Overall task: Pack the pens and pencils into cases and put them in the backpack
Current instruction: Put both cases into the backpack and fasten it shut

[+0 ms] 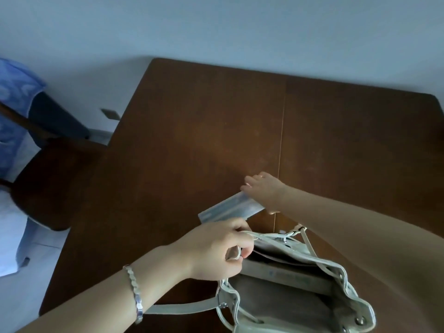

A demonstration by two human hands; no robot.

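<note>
A pale grey-green backpack [295, 299] lies open at the near edge of the brown table [216, 131], its mouth facing up. One case can be seen inside it. My left hand [216, 248] pinches the backpack's rim and cord at the left of the opening. My right hand [264, 191] grips the right end of a translucent bluish pencil case [230, 207], which sits tilted just beyond the backpack, between the two hands. What is inside the case cannot be made out.
A dark wooden chair [52, 179] stands at the table's left side. Blue patterned fabric [12, 104] hangs at the far left. A pale wall runs behind the table. A loose backpack strap [182, 307] lies across the near table edge.
</note>
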